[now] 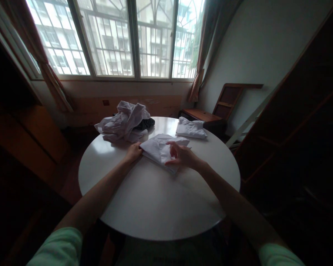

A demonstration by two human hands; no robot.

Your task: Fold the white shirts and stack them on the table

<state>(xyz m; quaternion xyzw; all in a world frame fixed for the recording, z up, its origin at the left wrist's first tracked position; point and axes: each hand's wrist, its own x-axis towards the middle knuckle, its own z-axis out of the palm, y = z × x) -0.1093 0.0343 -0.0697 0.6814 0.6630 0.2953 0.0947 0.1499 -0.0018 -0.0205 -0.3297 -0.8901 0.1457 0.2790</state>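
Note:
A folded white shirt (157, 147) lies in the middle of the round white table (150, 207). My left hand (133, 153) is closed on its left corner, with the fingertips partly hidden by the cloth. Over the shirt's right side hovers my right hand (184, 157), thumb and forefinger curved and apart with nothing between them. Whether its other fingers touch the cloth I cannot tell. Behind my left hand rises a crumpled heap of white clothes (124, 120), and a dark patterned cloth (147, 123) pokes out at its right. Another folded white shirt (191, 128) rests at the table's back right.
Past the table's right rear edge stands a wooden chair (227, 101). A barred window (113, 40) with tied curtains (51, 79) fills the far wall. Dark wooden furniture (288, 122) leans into view on the right, and an orange-brown cabinet (39, 133) stands on the left.

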